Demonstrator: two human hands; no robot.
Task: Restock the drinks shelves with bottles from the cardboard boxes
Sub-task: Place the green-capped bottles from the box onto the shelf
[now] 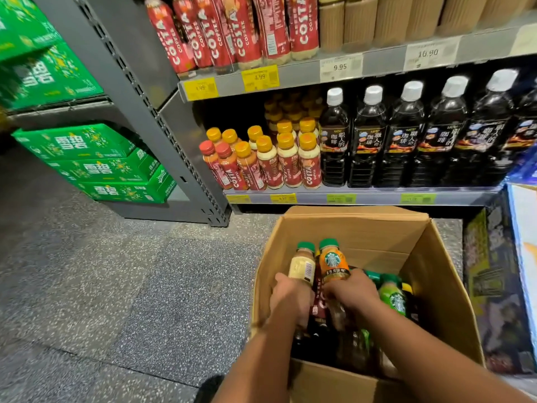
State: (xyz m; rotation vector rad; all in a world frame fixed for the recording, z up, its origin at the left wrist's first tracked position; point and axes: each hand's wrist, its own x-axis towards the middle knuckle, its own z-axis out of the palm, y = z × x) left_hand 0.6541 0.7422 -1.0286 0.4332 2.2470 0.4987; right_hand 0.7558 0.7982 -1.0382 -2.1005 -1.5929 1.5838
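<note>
Brown cardboard box [363, 228], flaps open, sits on the speckled grey floor [116, 286] right in front of the lower shelf [377, 198]; head view is all I have. Both forearms reach down into the box. Left hand [290, 298]: fingers curled round the lower part of a cream bottle [302, 266] with a green cap, thumb on the near side. Right hand [353, 289]: fingers wrapped round the base of an orange bottle [333, 261], also green-capped, logo facing me. The two bottles stand upright, side by side and nearly touching, raised above the rest of the load but inside the box opening. Below them I make out more bottles packed in the box, dark ones at the near side and a green bottle [393, 296] just right of the right hand; the count is not readable. Lower shelf: small red coffee bottles [287, 161] with yellow and red caps at the left, a gap of dark shelf behind their left end, then a row of large black bottles [406, 141] with white caps to the right. Upper shelf [305, 71]: tall red bottles [232, 33] at left, tan ribbed bottles [392, 18] at right, price tags along the rail. Far left, past the grey upright, stacked green cases [87, 164]. Printed cartons stand to the right of the box, touching or just beside it; I cannot tell which.
</note>
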